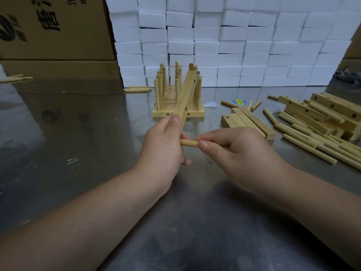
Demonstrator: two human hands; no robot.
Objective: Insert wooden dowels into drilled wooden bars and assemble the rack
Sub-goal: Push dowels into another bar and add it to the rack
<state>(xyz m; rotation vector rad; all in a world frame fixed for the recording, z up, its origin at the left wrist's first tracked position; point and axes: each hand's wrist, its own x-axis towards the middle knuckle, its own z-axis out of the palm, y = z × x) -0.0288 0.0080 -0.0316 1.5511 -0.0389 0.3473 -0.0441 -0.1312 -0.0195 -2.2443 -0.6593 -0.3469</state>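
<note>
Left hand (pixel 166 141): gripped one long pale drilled wooden bar (pixel 185 96), slanting up above the table.
Right hand (pixel 240 147): pinched one short round wooden dowel (pixel 188 143), tip against the bar's near end.
Rack: one dowel-studded wooden rack (pixel 162 114) stood behind on the steel table (pixel 78 143).

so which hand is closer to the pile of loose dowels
Right. The right hand, pinching a dowel, sits just left of the pile; the left hand, gripping a drilled bar, lies farther left.
</note>
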